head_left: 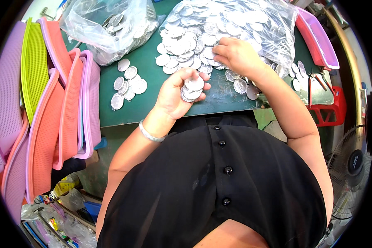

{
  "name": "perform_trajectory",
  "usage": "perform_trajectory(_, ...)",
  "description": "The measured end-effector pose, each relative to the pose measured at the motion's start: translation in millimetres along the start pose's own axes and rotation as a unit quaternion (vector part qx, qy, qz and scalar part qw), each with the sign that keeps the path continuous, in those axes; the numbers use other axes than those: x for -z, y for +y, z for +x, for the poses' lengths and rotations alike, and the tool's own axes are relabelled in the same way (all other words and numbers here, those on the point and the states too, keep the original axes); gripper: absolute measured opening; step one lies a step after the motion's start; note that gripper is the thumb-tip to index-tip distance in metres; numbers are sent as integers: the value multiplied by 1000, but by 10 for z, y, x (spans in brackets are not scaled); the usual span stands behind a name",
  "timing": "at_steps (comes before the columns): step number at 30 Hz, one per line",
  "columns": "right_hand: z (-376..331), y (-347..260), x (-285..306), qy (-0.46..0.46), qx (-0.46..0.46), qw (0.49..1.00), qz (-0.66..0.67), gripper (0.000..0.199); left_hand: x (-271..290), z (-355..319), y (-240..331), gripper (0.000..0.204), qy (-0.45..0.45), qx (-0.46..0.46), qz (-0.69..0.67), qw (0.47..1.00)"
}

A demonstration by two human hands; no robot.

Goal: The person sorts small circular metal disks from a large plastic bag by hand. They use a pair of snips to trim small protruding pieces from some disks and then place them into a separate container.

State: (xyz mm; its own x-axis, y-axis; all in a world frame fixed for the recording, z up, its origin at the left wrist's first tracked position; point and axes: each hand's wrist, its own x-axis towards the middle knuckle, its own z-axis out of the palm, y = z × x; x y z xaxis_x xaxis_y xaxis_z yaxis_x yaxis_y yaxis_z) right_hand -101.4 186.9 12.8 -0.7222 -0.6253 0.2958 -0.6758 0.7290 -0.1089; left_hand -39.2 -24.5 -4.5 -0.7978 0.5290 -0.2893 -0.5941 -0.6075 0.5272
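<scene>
My left hand (172,96) is closed round a small stack of round silver metal medallions (192,87), held just above the table's front edge. My right hand (243,58) reaches into the heap of loose silver medallions (180,44). Its fingers are curled, and the fingertips are on a medallion (209,52) at the heap's right part. Behind and under that arm, a clear plastic bag (273,27) spreads out, with many more medallions in and before it. A smaller loose group of medallions (130,84) lies on the green table (146,103) to the left.
Another clear bag (80,25) with medallions stands at the back left. Stacked pink, purple and green plastic baskets (45,124) rise along the left. At right are a pink basket (318,39), red-handled pliers (310,91), a red stool (335,109) and a fan (349,173).
</scene>
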Motion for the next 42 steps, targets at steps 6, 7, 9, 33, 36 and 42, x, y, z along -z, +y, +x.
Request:
perform_trajectory(6,3,27,2,69,104,990,-65,11,-4,6,-38,25,12,-23,56,998)
perform_trajectory(7,-2,22,10,95,67,993,-8,11,-4,11,-41,25,17,-24,62,998)
perform_trajectory(9,-10,4,24,146,-8,983,108,11,-14,17,-41,25,26,-30,74,997)
perform_trajectory(33,-156,-219,100,2,-52,999,16,24,-68,18,-13,25,60,-75,48,994)
perform_trajectory(36,-148,-185,26,6,-36,999,-1,21,-58,5,-24,32,59,-85,61,993)
perform_trajectory(42,-127,-84,-9,89,-62,989,99,16,-73,-5,-2,31,46,-66,74,994)
